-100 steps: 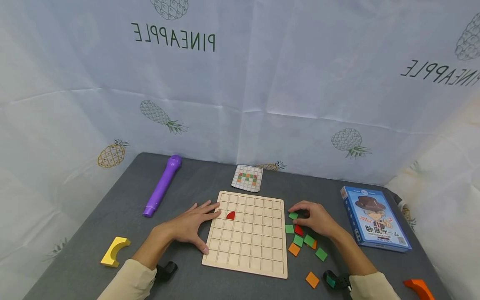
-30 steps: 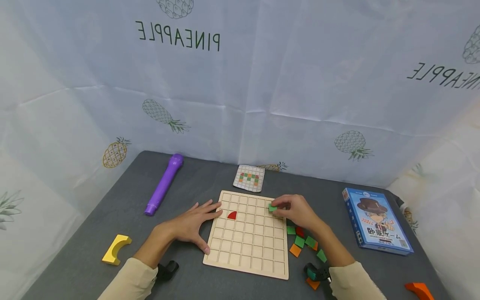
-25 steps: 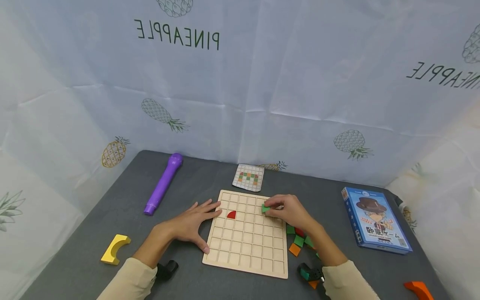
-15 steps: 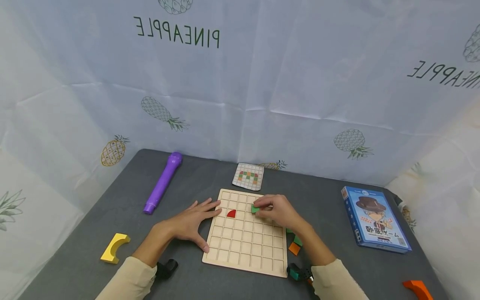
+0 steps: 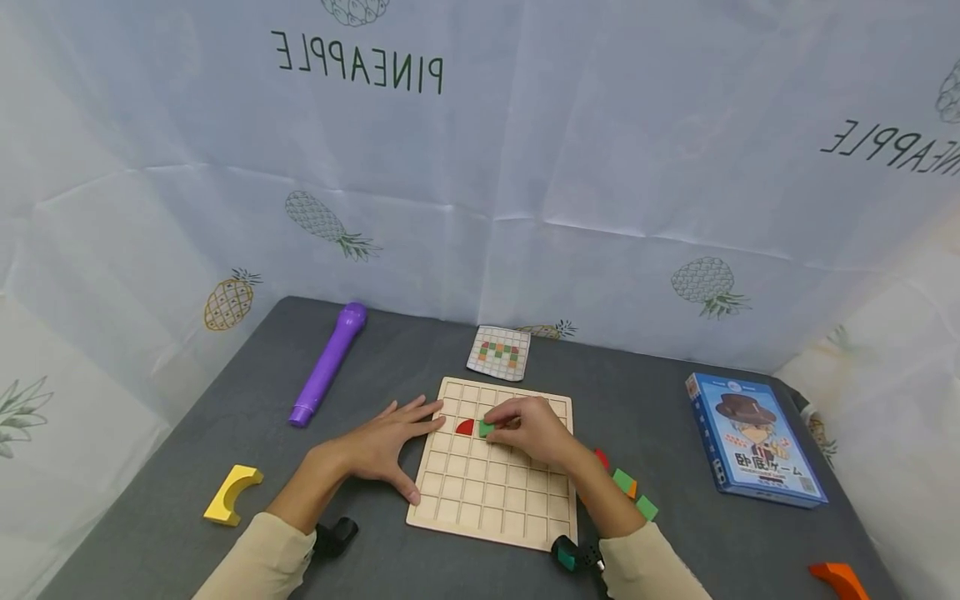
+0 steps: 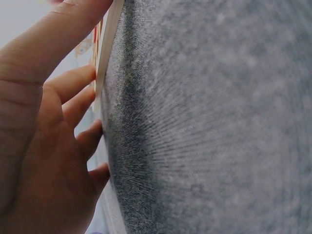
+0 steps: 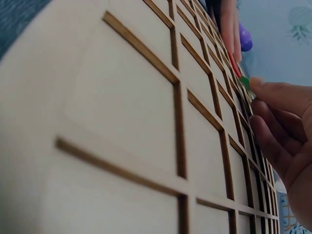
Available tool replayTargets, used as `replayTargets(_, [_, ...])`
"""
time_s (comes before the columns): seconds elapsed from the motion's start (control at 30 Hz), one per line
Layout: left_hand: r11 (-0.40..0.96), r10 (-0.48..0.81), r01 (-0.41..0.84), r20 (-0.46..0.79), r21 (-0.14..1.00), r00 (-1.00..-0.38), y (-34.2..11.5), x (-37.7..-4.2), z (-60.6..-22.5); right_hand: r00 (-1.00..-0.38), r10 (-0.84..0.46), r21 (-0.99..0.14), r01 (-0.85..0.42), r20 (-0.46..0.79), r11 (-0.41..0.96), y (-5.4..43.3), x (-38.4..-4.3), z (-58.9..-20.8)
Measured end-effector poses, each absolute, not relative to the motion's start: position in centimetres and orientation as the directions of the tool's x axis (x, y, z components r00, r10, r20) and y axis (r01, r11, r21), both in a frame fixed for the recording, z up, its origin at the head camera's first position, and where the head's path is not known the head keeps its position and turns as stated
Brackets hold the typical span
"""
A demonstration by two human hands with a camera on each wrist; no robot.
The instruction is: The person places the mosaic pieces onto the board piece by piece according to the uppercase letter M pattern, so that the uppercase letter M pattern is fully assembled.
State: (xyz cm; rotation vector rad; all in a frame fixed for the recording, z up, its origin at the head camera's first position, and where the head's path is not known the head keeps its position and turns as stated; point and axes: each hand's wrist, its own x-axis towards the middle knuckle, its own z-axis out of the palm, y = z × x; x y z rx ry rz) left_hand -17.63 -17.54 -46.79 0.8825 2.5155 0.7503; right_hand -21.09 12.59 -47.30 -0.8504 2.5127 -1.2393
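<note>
A wooden grid board (image 5: 492,497) lies flat on the dark table. My left hand (image 5: 381,445) is spread beside it, fingertips and thumb touching its left edge; in the left wrist view its fingers (image 6: 78,83) meet the board's rim. My right hand (image 5: 534,428) is over the board's upper part, thumb and fingers pinching a green square tile (image 5: 485,428). That tile is just right of a red quarter-round tile (image 5: 465,427) lying in a grid cell. In the right wrist view the green tile (image 7: 245,83) shows at the fingertips, close to the red one.
Loose green tiles (image 5: 647,507) and others lie right of the board, partly hidden by the right forearm. A pattern card (image 5: 498,353) lies behind the board. Around are a purple microphone-shaped object (image 5: 327,364), yellow arch block (image 5: 232,495), blue box (image 5: 755,439) and orange block (image 5: 838,578).
My right hand has picked up a green tile from right of the board and carried it left across the grid to beside the red tile. The left hand has stayed at the board's edge.
</note>
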Motion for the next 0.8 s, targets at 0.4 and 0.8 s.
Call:
replayTargets(0.4, [0.664,0.655,0.458,-0.165,0.591,-0.737,-17.4,-17.6,-46.7,-0.827,-0.558,-0.747,-0.414,0.07,0.52,11.8,-20.9,-47.3])
replayTargets(0.8, [0.67,0.648,0.453,-0.164,0.588,-0.744,-17.4,-17.5,-46.8,-0.837,-0.542,-0.723,-0.421,0.077,0.547,11.2,-21.0,-48.0])
